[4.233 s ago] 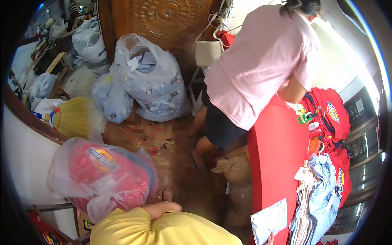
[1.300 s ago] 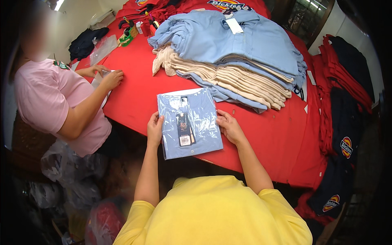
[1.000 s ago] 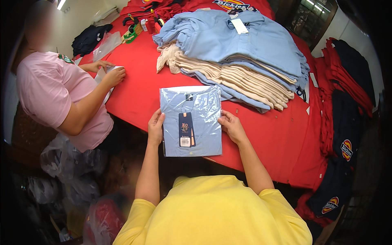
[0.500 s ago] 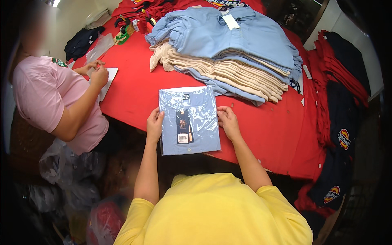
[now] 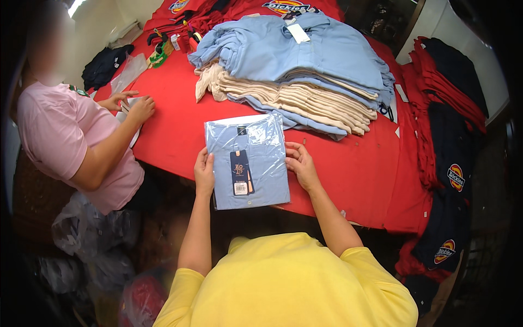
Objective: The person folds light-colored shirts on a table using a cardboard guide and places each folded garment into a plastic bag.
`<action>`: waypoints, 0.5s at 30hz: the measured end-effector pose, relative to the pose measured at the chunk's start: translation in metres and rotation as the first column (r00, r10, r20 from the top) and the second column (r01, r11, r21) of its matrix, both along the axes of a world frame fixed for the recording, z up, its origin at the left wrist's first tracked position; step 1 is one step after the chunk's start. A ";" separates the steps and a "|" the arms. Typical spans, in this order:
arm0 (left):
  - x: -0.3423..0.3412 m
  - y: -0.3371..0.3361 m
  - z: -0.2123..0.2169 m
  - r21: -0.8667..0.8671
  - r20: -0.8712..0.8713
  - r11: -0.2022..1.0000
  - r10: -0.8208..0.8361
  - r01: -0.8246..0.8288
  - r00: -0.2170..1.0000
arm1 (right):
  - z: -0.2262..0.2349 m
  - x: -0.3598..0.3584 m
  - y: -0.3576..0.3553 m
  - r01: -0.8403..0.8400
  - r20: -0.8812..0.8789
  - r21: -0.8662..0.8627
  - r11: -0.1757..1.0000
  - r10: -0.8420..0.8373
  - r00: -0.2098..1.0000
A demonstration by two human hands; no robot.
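A folded light-blue shirt in a clear plastic bag (image 5: 248,161), with a dark hang tag on its front, lies at the near edge of the red table (image 5: 354,169). My left hand (image 5: 204,171) grips its left edge and my right hand (image 5: 300,165) grips its right edge. The lower part of the bag juts over the table edge toward me. Just behind it rises a stack of folded light-blue and beige shirts (image 5: 305,71).
A person in a pink shirt (image 5: 65,141) works at the table's left side, hands on a white packet (image 5: 131,111). Dark blue and red garments (image 5: 452,136) hang along the right. Plastic bags (image 5: 92,234) sit on the floor at lower left.
I turned from the floor bags to the table, then held the bagged shirt on both sides; it shifted slightly and squared up. The person in pink moved their hands on the packet.
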State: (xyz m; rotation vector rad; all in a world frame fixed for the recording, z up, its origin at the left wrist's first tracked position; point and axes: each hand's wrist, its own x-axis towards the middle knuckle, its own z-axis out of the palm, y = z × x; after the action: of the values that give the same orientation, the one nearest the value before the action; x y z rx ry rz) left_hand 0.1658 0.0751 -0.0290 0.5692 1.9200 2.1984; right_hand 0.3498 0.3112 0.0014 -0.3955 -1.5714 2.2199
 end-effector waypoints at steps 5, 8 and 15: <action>0.000 -0.001 0.015 0.267 0.116 0.963 -0.068 0.035 0.991 | 0.029 0.003 -0.002 -0.004 0.015 -0.168 0.986 0.006 1.000; 0.000 -0.003 0.042 0.326 0.089 0.944 -0.075 0.042 0.993 | 0.048 -0.004 0.004 -0.064 0.033 -0.124 0.990 0.068 0.997; 0.003 -0.024 0.112 0.389 -0.115 0.846 -0.348 0.365 0.930 | 0.076 -0.010 0.030 0.010 -0.267 0.227 0.974 0.052 0.962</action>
State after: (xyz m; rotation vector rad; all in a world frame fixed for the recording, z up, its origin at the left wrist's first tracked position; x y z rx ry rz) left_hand 0.1683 0.0507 0.0833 0.9537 1.2317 2.3386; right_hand 0.3395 0.3412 0.0775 -0.0063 -1.6560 1.9797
